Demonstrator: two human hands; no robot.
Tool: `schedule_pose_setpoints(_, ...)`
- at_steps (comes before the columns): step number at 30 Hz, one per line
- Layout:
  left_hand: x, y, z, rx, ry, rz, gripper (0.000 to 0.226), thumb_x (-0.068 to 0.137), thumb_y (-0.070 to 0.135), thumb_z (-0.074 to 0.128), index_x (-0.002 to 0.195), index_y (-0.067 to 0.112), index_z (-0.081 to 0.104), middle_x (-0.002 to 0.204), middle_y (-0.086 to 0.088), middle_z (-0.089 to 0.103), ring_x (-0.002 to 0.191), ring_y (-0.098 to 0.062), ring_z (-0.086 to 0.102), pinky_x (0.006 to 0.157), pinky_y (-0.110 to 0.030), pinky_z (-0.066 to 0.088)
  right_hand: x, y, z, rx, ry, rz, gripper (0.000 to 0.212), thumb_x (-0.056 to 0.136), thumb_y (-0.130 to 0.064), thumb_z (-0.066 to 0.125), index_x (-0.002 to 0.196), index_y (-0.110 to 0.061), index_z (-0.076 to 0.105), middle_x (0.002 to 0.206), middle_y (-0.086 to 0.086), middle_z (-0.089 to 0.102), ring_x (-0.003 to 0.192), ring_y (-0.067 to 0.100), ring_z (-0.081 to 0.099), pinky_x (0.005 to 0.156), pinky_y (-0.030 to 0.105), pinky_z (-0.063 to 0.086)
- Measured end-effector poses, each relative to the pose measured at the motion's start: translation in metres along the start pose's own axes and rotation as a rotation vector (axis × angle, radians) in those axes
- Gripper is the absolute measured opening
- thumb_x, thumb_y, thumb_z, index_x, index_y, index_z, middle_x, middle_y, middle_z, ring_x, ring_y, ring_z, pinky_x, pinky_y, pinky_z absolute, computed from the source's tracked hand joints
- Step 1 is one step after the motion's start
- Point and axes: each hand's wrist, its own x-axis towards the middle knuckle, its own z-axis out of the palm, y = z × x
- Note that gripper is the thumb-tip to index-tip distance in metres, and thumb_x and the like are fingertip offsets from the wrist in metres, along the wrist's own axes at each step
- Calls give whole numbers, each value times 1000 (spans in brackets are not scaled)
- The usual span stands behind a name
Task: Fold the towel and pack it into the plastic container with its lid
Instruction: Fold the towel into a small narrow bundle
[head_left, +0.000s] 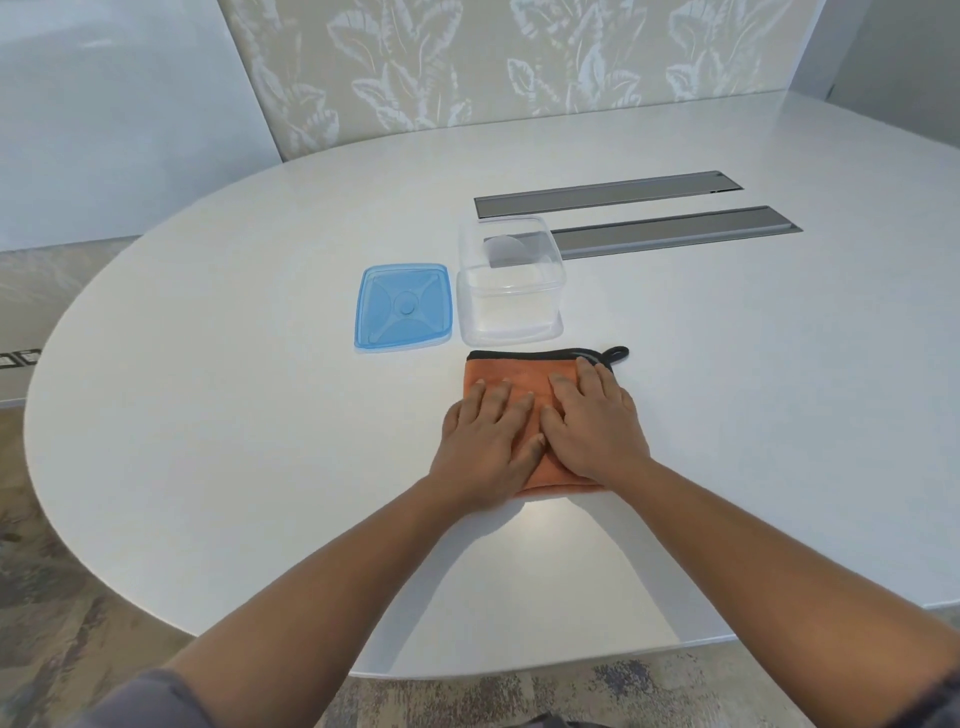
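An orange towel (524, 375) with a black hem and a black hanging loop lies folded into a small square on the white table. My left hand (485, 447) and my right hand (592, 423) rest flat on it side by side, palms down, fingers spread. Just beyond the towel stands the clear plastic container (511, 283), uncovered and with nothing in it. Its blue lid (402, 305) lies flat on the table to the container's left.
The white oval table (234, 415) has two long grey metal cable flaps (670, 231) set into it behind the container. A leaf-patterned wall panel stands at the far edge. Patterned carpet shows below the table's near edge.
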Motion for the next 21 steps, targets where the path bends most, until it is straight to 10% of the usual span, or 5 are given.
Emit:
schedule_pose_setpoints(6, 5, -3, 3, 20, -45, -10, 80, 89, 79, 21, 160, 42, 12, 172, 3, 0, 156, -28, -14, 122, -50, -1, 16, -2, -15, 197, -11, 160, 44, 95, -33, 41, 137, -29, 53, 161, 7, 32, 144, 32, 27, 112, 49, 25)
schedule_pose_setpoints(10, 3, -4, 3, -17, -34, -15, 82, 88, 81, 25, 160, 44, 13, 172, 4, 0, 156, -26, -14, 123, -49, 0, 30, 4, -27, 374, 80, 251, 27, 85, -17, 40, 102, -19, 60, 106, 8, 63, 111, 37, 51, 87, 47, 48)
schedule_pose_setpoints(15, 4, -4, 3, -42, -27, -21, 83, 87, 82, 27, 159, 44, 15, 172, 5, 2, 156, -25, -13, 124, -49, 1, 46, 16, -27, 426, 73, 299, 47, 84, -14, 47, 129, -19, 58, 125, 7, 61, 121, 32, 48, 89, 43, 47)
schedule_pose_setpoints(21, 4, -5, 4, -46, -16, -19, 82, 87, 82, 27, 159, 45, 16, 172, 5, 3, 156, -25, -13, 124, -49, 1, 57, 28, -17, 445, 124, 388, 20, 88, -34, 60, 108, -37, 61, 108, -10, 66, 109, 22, 60, 96, 43, 44)
